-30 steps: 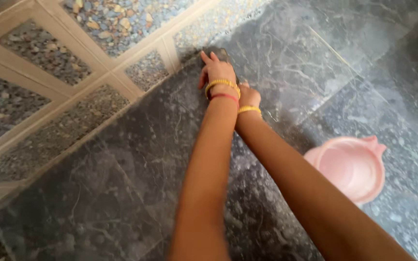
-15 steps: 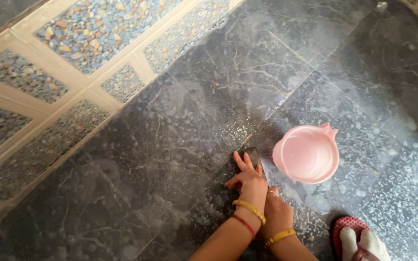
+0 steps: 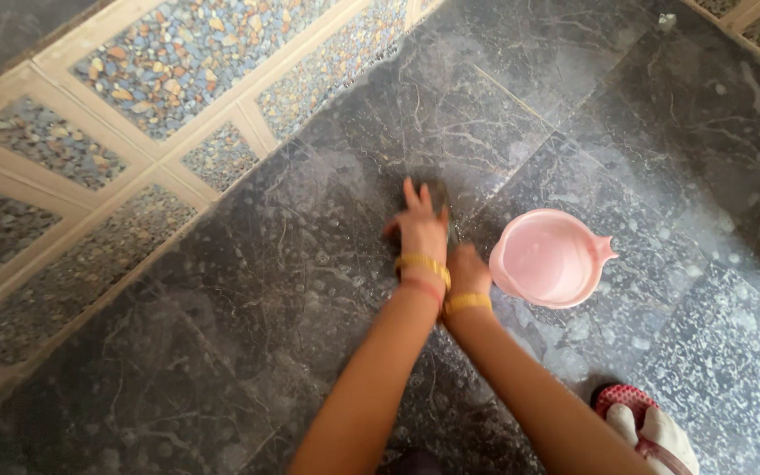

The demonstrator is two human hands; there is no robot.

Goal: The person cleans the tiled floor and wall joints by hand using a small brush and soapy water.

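Two hands press a dark scrubber flat on the wet floor.

The left hand lies on top of the dark scrubber with its fingers spread out flat, so its grip is a push down, not a squeeze. The right hand sits just behind it, and I cannot tell if its grip is closed on anything. The scrubber is on the dark grey floor, just left of the pink tub. Half a second ago the hands were pulled in close to the person's foot; now the arms are stretched further out, so the rubbing goes back and forth over the soapy tiles. A red sandal shows low at the right. The pebble wall tiles stand beyond.
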